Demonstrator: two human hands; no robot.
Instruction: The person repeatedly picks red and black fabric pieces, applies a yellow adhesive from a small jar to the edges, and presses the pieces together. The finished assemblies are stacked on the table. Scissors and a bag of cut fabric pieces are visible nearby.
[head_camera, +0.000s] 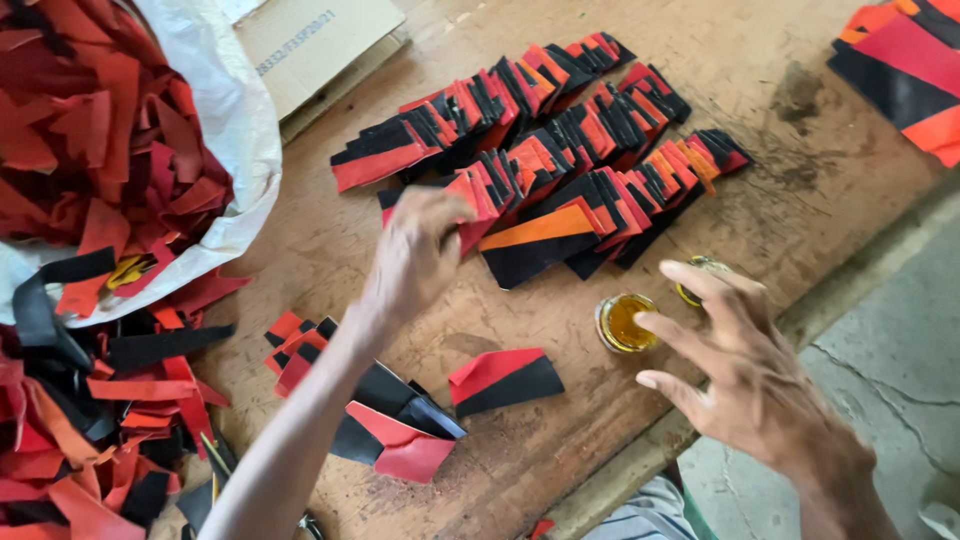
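Observation:
My left hand (415, 255) reaches over the wooden table (700, 130) and pinches the near edge of a red-and-black piece in the rows of overlapped red, orange and black pieces (560, 130). An orange-and-black piece (535, 245) lies at the front of the rows, just right of that hand. My right hand (745, 375) hovers with fingers spread beside a small round tin of yellow glue (625, 322), holding nothing. A second small tin (697, 270) is partly hidden behind its fingers.
A white sack (235, 120) full of red scraps stands at left, with red and black offcuts (90, 420) heaped below it. Loose red-and-black pieces (500, 378) lie near the table's front edge. Cardboard (320, 40) sits at the back. More pieces (905, 70) lie top right.

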